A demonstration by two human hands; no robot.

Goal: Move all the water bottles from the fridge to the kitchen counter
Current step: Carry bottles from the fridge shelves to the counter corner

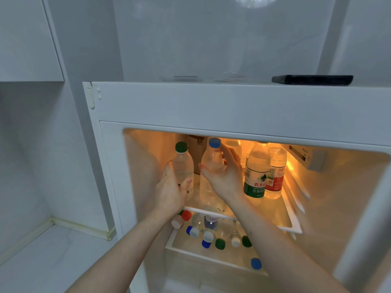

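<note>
In the lit fridge (211, 106), two clear water bottles stand at the top shelf's left. My left hand (170, 192) wraps the green-capped bottle (183, 163) from its left side, thumb across its front. The blue-capped bottle (212, 159) is held by my right hand (222, 174), fingers round its shoulder and thumb on its left. To the right stand a green-labelled bottle (257, 172) and a red-labelled bottle (276, 174). On the lower shelf, several bottles (209, 231) lie with their caps toward me.
The white kitchen counter (42, 261) lies low on the left, beside the fridge. A flat black object (312, 79) rests on the fridge's top. The top shelf's white rim (294, 228) runs just below my wrists. A blue-capped bottle (256, 263) sits lower down.
</note>
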